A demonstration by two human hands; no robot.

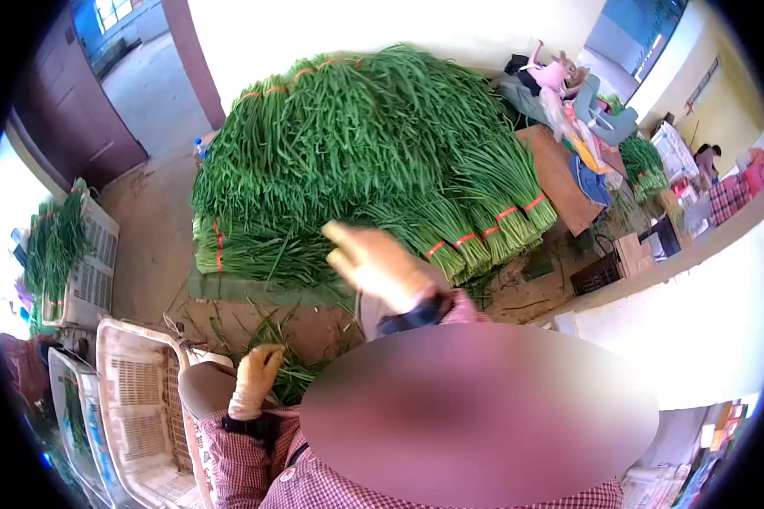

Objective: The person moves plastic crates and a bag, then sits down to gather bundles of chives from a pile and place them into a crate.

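A large pile of long green leafy stalks [356, 136] lies ahead, tied into bundles with red bands. My right hand [378, 265], in a pale yellowish glove, is raised in front of the pile's near edge, fingers apart, with nothing in it. Just beyond it lie banded bundles [484, 237] with their cut ends towards me. My left hand [257, 377], gloved too, is low by my left knee, its fingers curled beside loose green stalks [293, 373]; whether it holds any of them is too small to tell.
An empty white plastic crate [148, 399] stands at my left, with more crates holding greens [98, 254] beyond it. A brown board [560, 178] and heaped clothes and bags lie at the right. Leaf scraps litter the floor. A person in checked clothing [734, 191] is at the far right.
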